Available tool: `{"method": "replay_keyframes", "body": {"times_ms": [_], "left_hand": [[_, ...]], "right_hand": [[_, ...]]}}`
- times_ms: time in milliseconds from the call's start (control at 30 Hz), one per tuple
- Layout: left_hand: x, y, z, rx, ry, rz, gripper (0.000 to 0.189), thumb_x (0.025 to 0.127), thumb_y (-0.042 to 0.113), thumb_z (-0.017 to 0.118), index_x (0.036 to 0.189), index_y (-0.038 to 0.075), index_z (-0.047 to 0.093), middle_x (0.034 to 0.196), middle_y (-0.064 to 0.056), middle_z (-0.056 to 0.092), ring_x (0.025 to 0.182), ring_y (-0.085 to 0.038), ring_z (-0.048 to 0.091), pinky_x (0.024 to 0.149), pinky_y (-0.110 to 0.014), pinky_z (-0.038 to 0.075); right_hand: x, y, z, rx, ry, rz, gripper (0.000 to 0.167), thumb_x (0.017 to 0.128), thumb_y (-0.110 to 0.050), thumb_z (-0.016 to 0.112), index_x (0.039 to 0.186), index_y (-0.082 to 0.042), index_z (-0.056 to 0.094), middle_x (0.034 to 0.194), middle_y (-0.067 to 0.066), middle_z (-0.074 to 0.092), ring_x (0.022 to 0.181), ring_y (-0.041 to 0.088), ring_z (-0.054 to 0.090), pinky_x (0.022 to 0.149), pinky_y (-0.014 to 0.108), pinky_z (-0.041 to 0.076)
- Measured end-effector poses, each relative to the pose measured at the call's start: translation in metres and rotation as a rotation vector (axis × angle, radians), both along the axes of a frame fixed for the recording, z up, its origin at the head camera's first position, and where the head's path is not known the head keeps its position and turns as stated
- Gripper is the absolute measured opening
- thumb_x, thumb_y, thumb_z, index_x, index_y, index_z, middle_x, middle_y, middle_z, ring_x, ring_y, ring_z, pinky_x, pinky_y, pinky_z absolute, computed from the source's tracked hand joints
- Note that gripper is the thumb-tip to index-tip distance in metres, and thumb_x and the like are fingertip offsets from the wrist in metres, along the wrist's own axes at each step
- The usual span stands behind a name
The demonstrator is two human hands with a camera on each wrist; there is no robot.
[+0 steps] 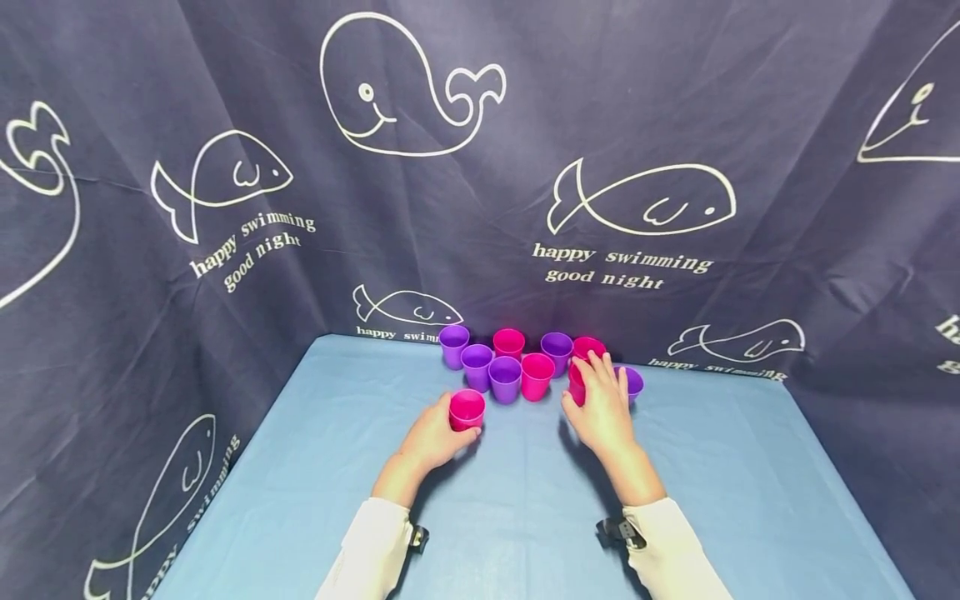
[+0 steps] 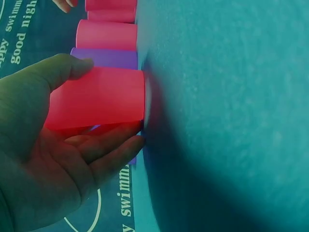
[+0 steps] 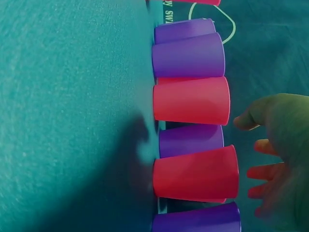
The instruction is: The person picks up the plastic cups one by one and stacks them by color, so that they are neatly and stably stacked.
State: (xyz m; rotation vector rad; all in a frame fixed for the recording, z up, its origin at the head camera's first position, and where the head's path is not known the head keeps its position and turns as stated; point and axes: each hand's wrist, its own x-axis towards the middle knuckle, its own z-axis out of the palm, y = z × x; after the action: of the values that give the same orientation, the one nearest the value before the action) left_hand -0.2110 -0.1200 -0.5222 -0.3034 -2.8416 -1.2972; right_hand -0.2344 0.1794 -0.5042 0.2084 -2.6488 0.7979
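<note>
My left hand (image 1: pixel 433 435) grips a pink cup (image 1: pixel 467 410) that stands mouth up in front of the other cups. The left wrist view shows the thumb on one side of this cup (image 2: pixel 99 96) and the fingers along its other side. Over at the right, my right hand (image 1: pixel 604 410) hovers with fingers spread above a pink cup (image 1: pixel 576 385). In the right wrist view, the fingertips are just off the rim of that pink cup (image 3: pixel 195 175), holding nothing. A purple cup (image 1: pixel 632 383) beside it is partly hidden by the hand.
Several upright purple and pink cups stand bunched near the back edge, among them a purple cup (image 1: pixel 506 382) and a pink cup (image 1: pixel 537 377). Blue cloth covers the table (image 1: pixel 517 517). A dark curtain (image 1: pixel 480 217) with white fish drawings hangs right behind the cups.
</note>
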Motion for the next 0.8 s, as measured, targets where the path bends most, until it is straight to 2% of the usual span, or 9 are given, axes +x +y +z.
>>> {"method": "replay_keyframes", "body": {"times_ms": [133, 400, 633, 800], "left_hand": [[0.003, 0.000, -0.001, 0.007, -0.014, -0.003, 0.054, 0.086, 0.026, 0.086, 0.131, 0.009, 0.061, 0.111, -0.007, 0.076, 0.103, -0.023, 0.073, 0.098, -0.046, 0.058], [0.006, 0.005, 0.002, -0.032, -0.010, -0.042, 0.054, 0.085, 0.030, 0.086, 0.128, 0.010, 0.061, 0.107, -0.005, 0.076, 0.092, -0.018, 0.070, 0.091, -0.041, 0.059], [0.010, 0.009, 0.003, -0.049, -0.008, -0.059, 0.052, 0.085, 0.030, 0.087, 0.126, 0.012, 0.062, 0.106, -0.003, 0.076, 0.095, -0.019, 0.071, 0.090, -0.039, 0.059], [0.009, 0.016, 0.005, -0.082, -0.009, -0.108, 0.052, 0.083, 0.032, 0.087, 0.127, 0.015, 0.065, 0.106, 0.000, 0.077, 0.095, -0.017, 0.071, 0.089, -0.036, 0.059]], "right_hand": [[-0.001, 0.000, -0.002, 0.008, -0.001, -0.016, 0.065, 0.089, -0.021, 0.073, 0.149, -0.003, 0.054, 0.161, 0.029, 0.044, 0.158, 0.055, 0.024, 0.130, 0.071, 0.009], [-0.005, 0.002, -0.003, 0.018, -0.018, -0.068, 0.073, 0.089, -0.025, 0.076, 0.153, -0.004, 0.049, 0.160, 0.032, 0.042, 0.160, 0.058, 0.010, 0.132, 0.068, 0.003], [-0.009, 0.005, -0.004, 0.033, -0.016, -0.119, 0.080, 0.087, -0.033, 0.080, 0.153, -0.002, 0.046, 0.158, 0.031, 0.045, 0.159, 0.059, 0.014, 0.131, 0.069, 0.006], [-0.012, 0.007, -0.006, 0.018, -0.020, -0.153, 0.083, 0.087, -0.036, 0.081, 0.154, -0.003, 0.045, 0.157, 0.032, 0.044, 0.159, 0.060, 0.013, 0.129, 0.071, 0.006]]}}
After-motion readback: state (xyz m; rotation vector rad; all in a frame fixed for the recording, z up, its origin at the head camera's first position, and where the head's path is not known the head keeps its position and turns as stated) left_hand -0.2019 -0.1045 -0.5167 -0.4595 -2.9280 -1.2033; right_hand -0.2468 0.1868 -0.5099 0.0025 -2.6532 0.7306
